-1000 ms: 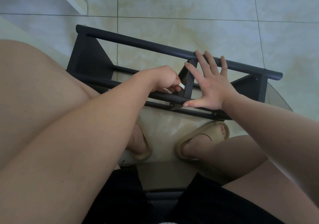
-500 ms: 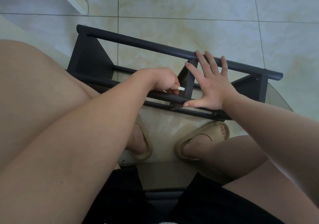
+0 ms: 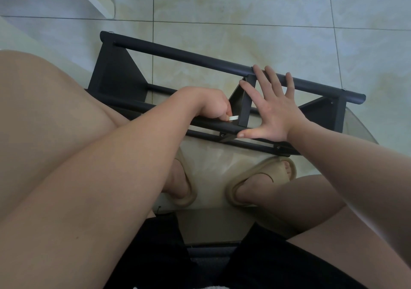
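Black metal frame (image 3: 200, 62) lies on glass top (image 3: 361, 130) before my knees, unmoved; my right hand (image 3: 273, 115) stays spread flat on frame, fingers on far bar, thumb on near bar, grasping nothing; my left hand (image 3: 213, 105), curled, pinches small white piece (image 3: 233, 117), now dipped lower onto near bar beside middle upright (image 3: 245, 106); likely working joint there; glass rim just right of frame; bare floor beyond far bar.
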Demonstrator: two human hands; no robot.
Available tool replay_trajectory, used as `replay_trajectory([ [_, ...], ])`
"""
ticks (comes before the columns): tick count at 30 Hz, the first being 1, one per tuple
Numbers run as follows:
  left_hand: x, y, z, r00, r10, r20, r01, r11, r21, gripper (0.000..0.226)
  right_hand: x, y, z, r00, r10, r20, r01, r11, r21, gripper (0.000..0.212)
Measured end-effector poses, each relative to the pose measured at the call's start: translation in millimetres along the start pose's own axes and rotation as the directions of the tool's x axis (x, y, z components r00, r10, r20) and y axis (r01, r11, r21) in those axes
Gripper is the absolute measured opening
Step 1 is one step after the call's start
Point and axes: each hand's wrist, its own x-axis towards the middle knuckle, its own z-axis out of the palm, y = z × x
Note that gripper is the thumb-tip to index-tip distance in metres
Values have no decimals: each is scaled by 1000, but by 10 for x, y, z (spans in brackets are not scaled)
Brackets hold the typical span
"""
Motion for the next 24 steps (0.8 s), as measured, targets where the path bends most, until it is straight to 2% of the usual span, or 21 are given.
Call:
replay_trajectory([
  [5,-4,-25,-50,1000,-17,3,17,1000,14,9,0,-2,-1,1000,-2,-2,2,1000,6,127],
  [9,-30,-30,-171,999,-16,-48,13,998,-56,15,-2,4,5,1000,-1,-1,1,1000,6,126],
  [13,-37,32,-169,991,-3,-130,10,999,52,24,-6,4,8,1000,-4,-7,4,1000,15,127],
  [16,7,53,-65,988,-2,-155,5,1000,18,30,-2,0,5,1000,-6,-9,6,1000,16,126],
  [19,39,42,-19,989,-33,-146,11,989,-149,21,-1,-2,3,1000,-4,-9,4,1000,15,126],
  [22,69,37,27,988,-83,-132,14,891,-454,13,-2,-1,7,1000,-2,-4,2,1000,12,126],
  [24,100,27,69,984,-125,-129,30,821,-570,18,0,2,8,1000,-2,-5,2,1000,12,126],
])
